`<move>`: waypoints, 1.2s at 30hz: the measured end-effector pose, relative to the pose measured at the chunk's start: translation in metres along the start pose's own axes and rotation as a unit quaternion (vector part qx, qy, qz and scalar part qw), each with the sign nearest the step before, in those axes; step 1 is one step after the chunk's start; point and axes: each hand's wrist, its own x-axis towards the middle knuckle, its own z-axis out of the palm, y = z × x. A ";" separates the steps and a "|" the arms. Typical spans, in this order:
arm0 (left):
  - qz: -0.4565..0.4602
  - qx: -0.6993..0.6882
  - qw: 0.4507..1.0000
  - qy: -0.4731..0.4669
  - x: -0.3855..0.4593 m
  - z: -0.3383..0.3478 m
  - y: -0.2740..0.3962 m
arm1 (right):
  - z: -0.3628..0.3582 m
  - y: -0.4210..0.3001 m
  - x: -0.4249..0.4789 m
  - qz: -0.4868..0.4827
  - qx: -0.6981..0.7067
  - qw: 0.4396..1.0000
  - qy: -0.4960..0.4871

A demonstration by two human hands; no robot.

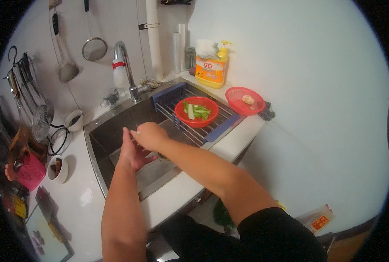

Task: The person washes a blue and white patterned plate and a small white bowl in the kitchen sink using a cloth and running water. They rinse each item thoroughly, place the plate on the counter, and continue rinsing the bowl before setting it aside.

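Above the stainless steel sink (104,147), my left hand (131,155) is raised with its fingers spread. My right hand (152,136) crosses over from the right, its fingers curled close to the left fingers and covering part of them. A tiny pale spot shows at the right fingertips; I cannot tell whether it is a nail or a small held thing. To the right of the hands, a red plastic bowl (179,118) holds cut green leafy vegetable pieces (197,112). It rests on a blue-ended metal draining rack (222,129) across the sink.
A curved faucet (129,65) rises behind the sink. At the back right stand a yellow dish soap bottle (211,73) and a red basket (242,108) with garlic (248,99). Left are white bowls (63,177), a cleaver (47,204), a cutting board (45,235) and hanging utensils (27,78).
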 end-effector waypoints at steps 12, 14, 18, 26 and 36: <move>0.135 -0.234 0.959 -0.082 0.017 -0.011 -0.013 | 0.036 -0.010 0.006 -0.097 0.270 0.956 0.056; 0.139 -0.266 0.954 -0.027 0.009 -0.006 -0.010 | 0.029 -0.014 0.004 -0.061 0.362 0.930 -0.001; 0.248 -0.263 0.911 -0.198 0.044 -0.020 -0.011 | 0.053 0.002 0.031 -0.214 0.206 0.946 0.133; 0.237 -0.154 0.955 0.092 0.024 -0.004 0.003 | 0.037 -0.009 0.009 -0.082 0.049 0.985 0.146; 0.172 -0.004 0.963 0.210 0.016 -0.008 0.002 | 0.031 0.001 0.008 -0.023 0.304 0.941 -0.148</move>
